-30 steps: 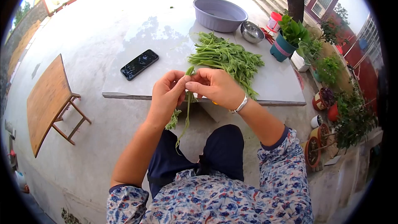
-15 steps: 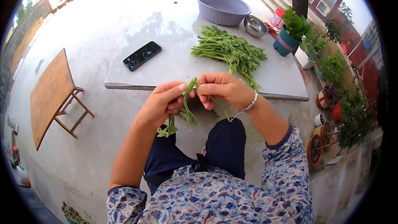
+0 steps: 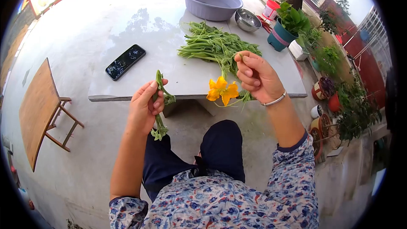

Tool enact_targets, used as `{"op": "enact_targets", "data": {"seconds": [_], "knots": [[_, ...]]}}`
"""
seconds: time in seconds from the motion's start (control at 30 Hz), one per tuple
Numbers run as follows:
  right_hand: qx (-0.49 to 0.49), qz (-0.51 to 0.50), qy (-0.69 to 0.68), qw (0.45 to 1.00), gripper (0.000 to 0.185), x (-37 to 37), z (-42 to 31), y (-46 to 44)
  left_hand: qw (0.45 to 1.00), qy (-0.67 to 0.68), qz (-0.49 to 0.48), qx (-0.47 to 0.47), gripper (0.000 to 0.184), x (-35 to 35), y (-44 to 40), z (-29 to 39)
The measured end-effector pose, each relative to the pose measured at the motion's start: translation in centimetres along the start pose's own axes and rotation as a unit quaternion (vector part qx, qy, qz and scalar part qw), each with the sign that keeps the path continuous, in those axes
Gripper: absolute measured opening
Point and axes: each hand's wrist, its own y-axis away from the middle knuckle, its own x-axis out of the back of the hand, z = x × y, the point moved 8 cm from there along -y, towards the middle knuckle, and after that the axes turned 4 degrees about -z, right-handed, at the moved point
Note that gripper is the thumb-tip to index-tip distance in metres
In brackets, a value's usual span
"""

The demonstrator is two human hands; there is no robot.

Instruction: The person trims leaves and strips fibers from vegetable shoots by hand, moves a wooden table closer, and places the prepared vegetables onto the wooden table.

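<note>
My left hand (image 3: 146, 105) is closed around a green leafy shoot (image 3: 159, 121), with its bent stem tip above the thumb and small crinkled leaves hanging below. Raised over the table's front edge, my right hand (image 3: 257, 75) pinches a small green strip (image 3: 241, 56) between thumb and forefinger. A yellow flower (image 3: 222, 90) with a thin tendril hangs at the table edge, just left of my right hand; what holds it up is hidden. Behind that hand, a pile of green leafy shoots (image 3: 212, 44) lies on the table.
The light grey table (image 3: 161, 70) carries a black phone (image 3: 126, 62), a purple-grey basin (image 3: 212, 4), a steel bowl (image 3: 248, 20) and a potted plant (image 3: 283, 35). A wooden folding table (image 3: 40, 108) stands to the left. Several flowerpots (image 3: 320, 123) line the right side.
My hands were together at the shoot and have moved apart. The right hand has risen to the right with a small strip; the left still holds the shoot. The yellow flower now shows.
</note>
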Motion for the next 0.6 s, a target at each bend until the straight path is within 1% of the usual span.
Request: {"op": "enact_targets", "data": {"seconds": [0.07,0.13,0.23,0.27,0.37,0.4,0.47,0.5,0.53,0.6], "knots": [[0.021,0.030,0.013,0.999,0.020,1.2,-1.1,0.6,1.000,-0.015,0.000,-0.013,0.030,-0.6,-0.2,0.1],[0.027,0.031,0.009,0.999,0.021,1.5,-0.8,1.0,1.000,-0.015,-0.012,-0.006,0.030,-1.2,-0.4,-0.3],[0.041,0.089,0.090,0.991,0.024,2.0,-1.0,2.0,0.997,-0.074,-0.008,-0.027,0.027,-2.3,-0.3,-0.2],[0.047,0.100,0.093,0.990,0.024,2.5,-1.7,2.5,0.997,-0.073,-0.020,-0.021,0.027,-2.5,-0.2,-0.3],[0.108,0.154,0.191,0.963,0.024,4.4,-5.4,3.8,0.996,-0.086,0.005,-0.035,0.020,-2.2,0.2,0.1],[0.108,0.158,0.190,0.963,0.024,4.8,-6.0,4.4,0.996,-0.086,0.002,-0.032,0.020,-2.6,0.2,0.1],[0.111,0.121,0.144,0.976,0.025,4.3,-6.6,4.9,0.995,-0.093,0.022,-0.036,0.021,-2.6,0.5,0.4],[0.097,0.120,0.145,0.977,0.025,3.7,-6.1,5.0,0.995,-0.098,0.012,-0.032,0.022,-2.9,0.5,0.5],[0.088,0.117,0.137,0.980,0.025,2.9,-5.3,4.8,0.994,-0.100,0.024,-0.027,0.022,-2.7,0.4,0.3],[0.075,0.100,0.116,0.985,0.023,1.0,-3.0,4.3,0.993,-0.109,0.009,-0.041,0.024,-3.1,0.1,0.2]]}}
